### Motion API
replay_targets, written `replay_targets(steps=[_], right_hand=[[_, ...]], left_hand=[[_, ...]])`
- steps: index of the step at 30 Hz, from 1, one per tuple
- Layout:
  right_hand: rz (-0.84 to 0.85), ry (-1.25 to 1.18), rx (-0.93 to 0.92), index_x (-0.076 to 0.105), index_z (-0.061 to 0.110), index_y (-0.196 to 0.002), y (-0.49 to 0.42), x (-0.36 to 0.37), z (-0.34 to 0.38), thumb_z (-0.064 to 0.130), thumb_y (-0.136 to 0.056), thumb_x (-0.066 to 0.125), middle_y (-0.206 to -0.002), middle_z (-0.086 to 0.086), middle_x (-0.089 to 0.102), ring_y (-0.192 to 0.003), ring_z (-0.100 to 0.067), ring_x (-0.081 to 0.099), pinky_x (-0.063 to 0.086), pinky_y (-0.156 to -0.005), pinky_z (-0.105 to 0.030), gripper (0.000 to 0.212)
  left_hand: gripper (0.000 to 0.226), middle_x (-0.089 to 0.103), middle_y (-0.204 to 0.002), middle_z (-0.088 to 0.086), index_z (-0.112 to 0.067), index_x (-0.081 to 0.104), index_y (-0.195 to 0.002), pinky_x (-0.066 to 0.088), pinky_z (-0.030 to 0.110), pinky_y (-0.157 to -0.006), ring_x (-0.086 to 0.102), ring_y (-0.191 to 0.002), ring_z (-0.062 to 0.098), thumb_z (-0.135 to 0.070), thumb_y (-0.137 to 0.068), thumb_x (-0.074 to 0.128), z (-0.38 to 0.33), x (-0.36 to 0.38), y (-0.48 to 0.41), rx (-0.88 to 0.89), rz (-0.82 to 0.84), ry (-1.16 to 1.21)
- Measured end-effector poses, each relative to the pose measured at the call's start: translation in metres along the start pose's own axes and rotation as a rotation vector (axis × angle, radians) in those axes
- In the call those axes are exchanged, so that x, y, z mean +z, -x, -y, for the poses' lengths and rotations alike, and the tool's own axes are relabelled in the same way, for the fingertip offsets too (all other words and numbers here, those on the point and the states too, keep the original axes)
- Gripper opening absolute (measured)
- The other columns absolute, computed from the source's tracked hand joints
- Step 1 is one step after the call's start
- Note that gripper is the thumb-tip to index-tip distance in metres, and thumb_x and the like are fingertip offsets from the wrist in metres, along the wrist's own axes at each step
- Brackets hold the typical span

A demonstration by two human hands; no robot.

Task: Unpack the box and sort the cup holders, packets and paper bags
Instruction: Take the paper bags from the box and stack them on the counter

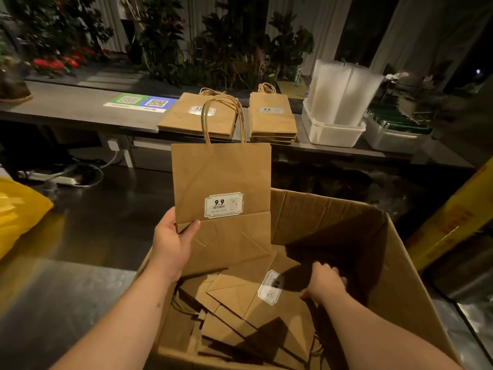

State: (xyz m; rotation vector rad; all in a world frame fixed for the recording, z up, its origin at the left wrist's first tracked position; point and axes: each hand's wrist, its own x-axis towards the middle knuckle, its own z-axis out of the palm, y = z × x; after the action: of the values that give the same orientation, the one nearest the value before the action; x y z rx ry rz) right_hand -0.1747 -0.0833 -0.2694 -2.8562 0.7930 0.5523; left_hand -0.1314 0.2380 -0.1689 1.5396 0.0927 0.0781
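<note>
My left hand (174, 243) grips a flat brown paper bag (221, 180) by its lower left corner and holds it upright over the open cardboard box (354, 225). The bag has twisted handles and a white "9.9" label. Several more flat paper bags (240, 303) lie loose inside the box. My right hand (324, 285) reaches down into the box with its fingers curled at the edge of those bags; its grip is hidden. Two stacks of the same bags (198, 117) (273, 121) lie on the far counter.
A white tub (332, 132) holding clear plastic sleeves stands right of the stacks, then a second tub (394, 137) with green packets. A QR code card (140, 103) lies on the counter. A yellow bag (18, 209) sits at left, a yellow box (453, 217) at right. Plants line the back.
</note>
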Motion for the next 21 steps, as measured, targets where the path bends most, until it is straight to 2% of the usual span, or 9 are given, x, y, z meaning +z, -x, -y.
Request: replay_targets(steps=[3, 6, 7, 9, 11, 13, 16, 18, 21], right_hand=[[-0.117, -0.257, 0.02, 0.051, 0.027, -0.138, 0.003, -0.009, 0.008, 0.03, -0.08, 0.084, -0.128, -0.002, 0.063, -0.12, -0.024, 0.06, 0.051, -0.102, -0.041, 0.068], [-0.157, -0.554, 0.006, 0.062, 0.029, -0.113, 0.01, -0.041, 0.017, 0.015, -0.086, 0.079, -0.112, -0.002, 0.069, -0.094, -0.016, 0.065, 0.059, -0.086, -0.037, 0.034], [-0.172, -0.599, -0.025, 0.064, 0.027, -0.112, 0.012, -0.053, 0.018, 0.012, -0.088, 0.077, -0.112, -0.002, 0.069, -0.094, -0.015, 0.064, 0.059, -0.084, -0.036, 0.031], [-0.199, -0.637, -0.103, 0.066, 0.025, -0.122, 0.021, -0.079, 0.022, 0.007, -0.092, 0.072, -0.116, -0.002, 0.068, -0.101, -0.019, 0.065, 0.059, -0.083, -0.034, 0.036], [-0.202, -0.594, -0.181, 0.067, 0.024, -0.125, 0.032, -0.106, 0.026, 0.002, -0.095, 0.065, -0.119, -0.003, 0.067, -0.105, -0.021, 0.065, 0.062, -0.083, -0.036, 0.037], [-0.204, -0.482, -0.28, 0.069, 0.023, -0.125, 0.048, -0.131, 0.03, -0.002, -0.096, 0.059, -0.122, -0.003, 0.066, -0.111, -0.021, 0.064, 0.061, -0.084, -0.032, 0.039], [-0.232, -0.248, -0.423, 0.07, 0.022, -0.124, 0.076, -0.168, 0.038, -0.001, -0.097, 0.058, -0.121, -0.001, 0.066, -0.113, -0.019, 0.064, 0.058, -0.094, -0.032, 0.038], [-0.264, -0.079, -0.485, 0.071, 0.024, -0.121, 0.092, -0.186, 0.044, 0.003, -0.097, 0.061, -0.117, 0.001, 0.066, -0.109, -0.017, 0.064, 0.057, -0.095, -0.032, 0.033], [-0.386, 0.002, -0.638, 0.072, 0.026, -0.107, 0.104, -0.198, 0.056, 0.01, -0.095, 0.066, -0.106, 0.006, 0.061, -0.102, -0.013, 0.061, 0.056, -0.091, -0.029, 0.021]], left_hand=[[0.035, 0.075, -0.115, -0.009, -0.04, 0.062, -0.115, 0.053, 0.048, -0.104, 0.067, -0.115, 0.012, -0.009, -0.1, 0.063, 0.0, 0.0, 0.001, 0.034, -0.004, 0.001], [0.038, 0.073, -0.118, -0.008, -0.046, 0.063, -0.113, 0.053, 0.05, -0.103, 0.066, -0.117, 0.015, -0.009, -0.101, 0.062, 0.0, -0.001, 0.003, 0.067, -0.051, 0.004], [0.036, 0.072, -0.118, -0.008, -0.045, 0.061, -0.115, 0.054, 0.049, -0.102, 0.066, -0.116, 0.013, -0.011, -0.102, 0.062, -0.003, 0.0, 0.006, 0.086, -0.076, -0.006], [0.032, 0.066, -0.122, -0.01, -0.034, 0.055, -0.126, 0.054, 0.042, -0.101, 0.064, -0.113, 0.008, -0.013, -0.102, 0.06, -0.01, 0.004, 0.01, 0.142, -0.163, -0.027], [0.044, 0.059, -0.135, 0.0, -0.013, 0.044, -0.145, 0.049, 0.033, -0.102, 0.059, -0.121, 0.012, -0.012, -0.103, 0.059, -0.018, 0.009, 0.011, 0.168, -0.272, -0.055], [0.054, 0.054, -0.142, 0.009, -0.005, 0.036, -0.152, 0.047, 0.033, -0.105, 0.054, -0.131, 0.018, -0.013, -0.103, 0.059, -0.02, 0.013, 0.011, 0.182, -0.319, -0.088], [0.041, 0.057, -0.129, 0.0, -0.01, 0.043, -0.142, 0.049, 0.027, -0.097, 0.055, -0.121, 0.011, -0.011, -0.103, 0.058, -0.02, 0.014, 0.012, 0.204, -0.298, -0.127], [0.043, 0.056, -0.126, -0.009, -0.019, 0.043, -0.143, 0.048, 0.023, -0.091, 0.056, -0.116, 0.007, -0.012, -0.103, 0.058, -0.019, 0.011, 0.012, 0.173, -0.22, -0.095], [0.038, 0.062, -0.125, -0.014, -0.035, 0.049, -0.134, 0.05, 0.041, -0.101, 0.057, -0.118, 0.006, -0.017, -0.103, 0.059, -0.013, 0.008, 0.008, 0.089, -0.026, -0.166]])
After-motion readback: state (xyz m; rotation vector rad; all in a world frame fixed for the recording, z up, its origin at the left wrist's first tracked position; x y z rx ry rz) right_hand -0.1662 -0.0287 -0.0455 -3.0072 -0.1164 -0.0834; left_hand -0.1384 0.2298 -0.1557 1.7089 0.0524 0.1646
